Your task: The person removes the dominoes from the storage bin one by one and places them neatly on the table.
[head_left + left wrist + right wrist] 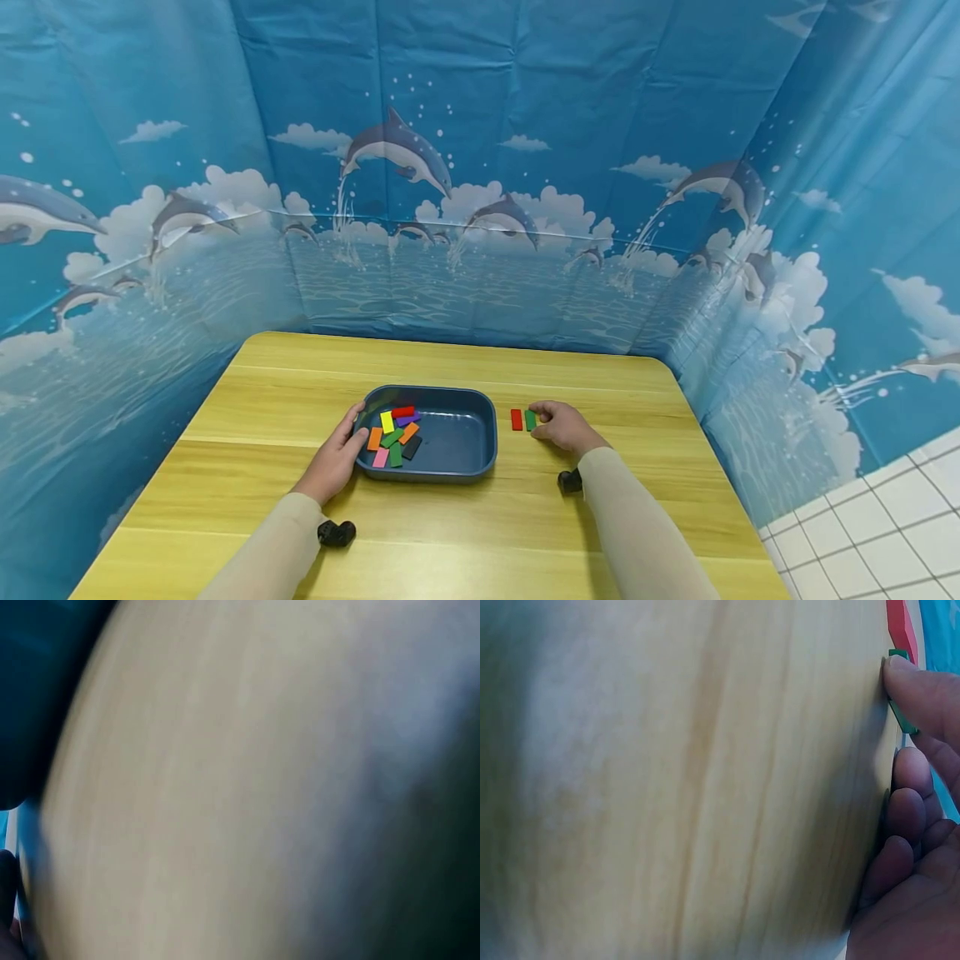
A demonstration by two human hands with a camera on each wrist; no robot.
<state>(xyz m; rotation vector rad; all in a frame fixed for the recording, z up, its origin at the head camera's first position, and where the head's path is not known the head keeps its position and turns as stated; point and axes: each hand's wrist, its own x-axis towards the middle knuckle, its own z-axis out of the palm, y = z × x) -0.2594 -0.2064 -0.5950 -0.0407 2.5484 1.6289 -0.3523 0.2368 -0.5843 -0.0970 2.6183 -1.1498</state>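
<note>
A dark blue rectangular tray (457, 433) stands on the table, with my left hand (337, 458) gripping its left rim, thumb on the inner side. Several coloured blocks lie loosely in the tray's left half, among them a yellow block (387, 422), a pink block (381, 457) and a black block (412, 448). Right of the tray, my right hand (567, 428) pinches a small green block (530, 420) at the tabletop between thumb and forefinger. Close to its left lies a red block (516, 419). In the right wrist view the thumb covers part of the green block (904, 718).
The wooden table (420, 533) has rounded far corners. Behind and beside it hangs a blue curtain (480, 283) printed with dolphins. White tiles (892, 533) show at the lower right. Each wrist carries a small black device (337, 533). The left wrist view is mostly blurred tabletop.
</note>
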